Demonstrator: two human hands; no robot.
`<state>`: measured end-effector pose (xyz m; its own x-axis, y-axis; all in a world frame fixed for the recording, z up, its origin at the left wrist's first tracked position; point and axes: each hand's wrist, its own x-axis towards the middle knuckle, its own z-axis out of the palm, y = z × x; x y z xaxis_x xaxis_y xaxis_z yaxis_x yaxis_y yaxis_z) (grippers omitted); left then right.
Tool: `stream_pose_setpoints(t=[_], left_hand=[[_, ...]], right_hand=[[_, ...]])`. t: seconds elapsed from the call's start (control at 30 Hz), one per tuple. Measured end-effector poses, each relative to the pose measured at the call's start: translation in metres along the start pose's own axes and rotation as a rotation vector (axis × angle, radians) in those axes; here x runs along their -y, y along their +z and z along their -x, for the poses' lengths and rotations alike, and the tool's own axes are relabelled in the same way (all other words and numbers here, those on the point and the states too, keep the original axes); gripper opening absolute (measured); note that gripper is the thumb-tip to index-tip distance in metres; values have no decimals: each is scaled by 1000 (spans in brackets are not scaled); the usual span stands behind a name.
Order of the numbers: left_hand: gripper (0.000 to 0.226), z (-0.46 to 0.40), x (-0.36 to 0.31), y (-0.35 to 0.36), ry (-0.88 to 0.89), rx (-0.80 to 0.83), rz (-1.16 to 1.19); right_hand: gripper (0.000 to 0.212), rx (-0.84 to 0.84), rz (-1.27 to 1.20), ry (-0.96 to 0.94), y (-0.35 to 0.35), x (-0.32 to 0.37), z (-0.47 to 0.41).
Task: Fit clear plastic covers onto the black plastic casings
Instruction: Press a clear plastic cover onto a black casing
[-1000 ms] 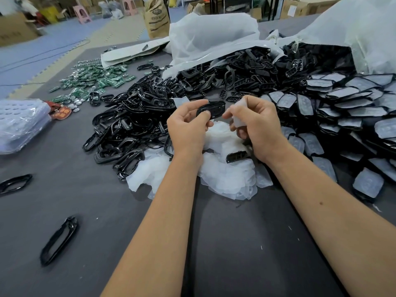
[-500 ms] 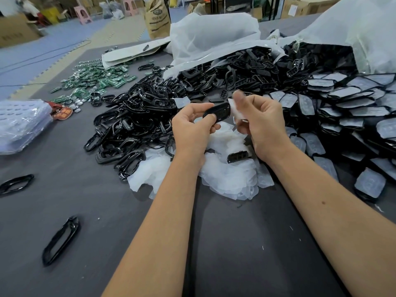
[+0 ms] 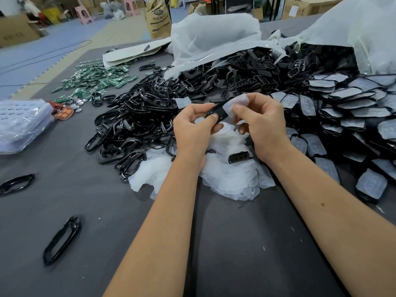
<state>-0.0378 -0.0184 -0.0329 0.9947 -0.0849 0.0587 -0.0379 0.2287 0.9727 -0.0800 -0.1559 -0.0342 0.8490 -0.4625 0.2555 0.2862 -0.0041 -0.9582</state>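
Both hands up over the bench point(image 3: 235, 254), above a heap of clear covers point(image 3: 231, 179). Left hand point(image 3: 192, 129) pinches a black casing point(image 3: 217, 111) betw. thumb & fingers, casing tilted, far end higher. Right hand point(image 3: 260, 123) pinches a clear cover point(image 3: 237, 102) w/ thumb & forefinger, cover touching the casing's upper right end, not seated flat. One more black casing point(image 3: 239, 157) lies on the clear heap, just below the hands. Left of the hands: big pile of black frames point(image 3: 139, 116). Right: rows of casings w/ covers already on point(image 3: 353, 108). Far left: green circuit boards point(image 3: 96, 80), stack of clear trays point(image 3: 21, 123). Two loose black frames point(image 3: 62, 240) near bench's left edge. White bags point(image 3: 214, 37) at back.
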Motion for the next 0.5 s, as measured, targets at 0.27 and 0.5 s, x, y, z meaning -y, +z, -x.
stream_pose_setpoints(t=[0.27,0.5], left_hand=[[20,-1,1,0,-8,7,15],[24,-1,-4,1,-76,28,158]], right_hand=[[7,14,5,-13,1,-2,0],[8,-12,71,-51,2,-4,0]])
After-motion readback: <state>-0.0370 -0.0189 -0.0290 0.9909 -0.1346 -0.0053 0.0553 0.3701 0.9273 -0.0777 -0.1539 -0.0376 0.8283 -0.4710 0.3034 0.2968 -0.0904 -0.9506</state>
